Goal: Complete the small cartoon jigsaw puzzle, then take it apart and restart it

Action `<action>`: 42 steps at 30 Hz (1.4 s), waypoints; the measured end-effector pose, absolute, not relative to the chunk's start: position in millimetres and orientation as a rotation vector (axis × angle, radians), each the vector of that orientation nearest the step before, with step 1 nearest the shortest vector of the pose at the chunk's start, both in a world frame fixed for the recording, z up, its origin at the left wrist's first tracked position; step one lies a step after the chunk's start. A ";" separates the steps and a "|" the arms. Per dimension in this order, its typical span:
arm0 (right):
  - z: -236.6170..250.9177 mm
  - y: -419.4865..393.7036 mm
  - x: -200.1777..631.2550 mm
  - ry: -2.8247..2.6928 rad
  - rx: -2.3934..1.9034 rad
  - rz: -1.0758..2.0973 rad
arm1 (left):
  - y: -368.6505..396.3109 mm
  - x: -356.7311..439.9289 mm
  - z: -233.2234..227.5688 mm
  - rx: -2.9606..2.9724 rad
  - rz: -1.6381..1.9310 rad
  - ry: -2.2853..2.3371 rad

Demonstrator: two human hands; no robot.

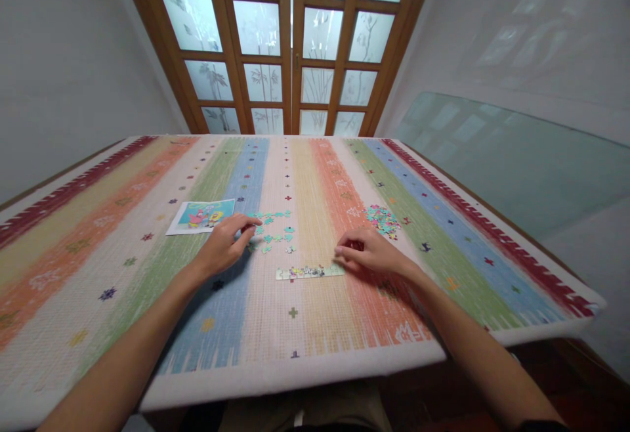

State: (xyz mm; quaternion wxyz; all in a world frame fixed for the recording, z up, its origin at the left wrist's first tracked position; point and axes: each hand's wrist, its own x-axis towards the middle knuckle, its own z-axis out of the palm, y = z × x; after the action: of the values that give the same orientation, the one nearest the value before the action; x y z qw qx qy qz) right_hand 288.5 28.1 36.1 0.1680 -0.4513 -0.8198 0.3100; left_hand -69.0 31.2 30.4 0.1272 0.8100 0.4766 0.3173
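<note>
My left hand (229,241) reaches in beside loose teal jigsaw pieces (278,238), thumb and forefinger brought together at a teal piece (258,229). Whether that piece is lifted off the cloth I cannot tell. My right hand (371,251) is curled by the right end of a joined strip of puzzle pieces (310,272), its fingertips close together; anything between them is hidden. The strip lies flat nearest me, with a straight pale lower edge. Further off, a row of teal pieces (270,214) stretches to the right of my left hand.
A printed reference picture (204,216) with cartoon figures lies left of the pieces. Past my right hand is a heap of mixed jigsaw pieces (382,220). A striped cloth (295,333) covers the table. Wooden glazed doors (293,58) stand behind it.
</note>
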 end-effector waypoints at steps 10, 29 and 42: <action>32.7 30.5 290.0 -2.242 -1.346 0.845 | 51.1 -104.3 19.8 2.590 0.668 1.447; 31.4 30.5 290.1 -2.250 -1.344 0.864 | 48.6 -103.9 17.8 2.677 0.463 1.414; 30.0 30.8 289.3 -2.287 -1.323 0.816 | 47.7 -83.9 12.5 2.641 0.634 1.538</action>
State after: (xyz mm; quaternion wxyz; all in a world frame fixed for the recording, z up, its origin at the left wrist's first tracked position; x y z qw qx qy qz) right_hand 289.3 30.8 30.0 0.1869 -0.4699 -0.8125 0.2899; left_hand -83.9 47.7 12.5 0.0103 0.8462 0.4926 0.2031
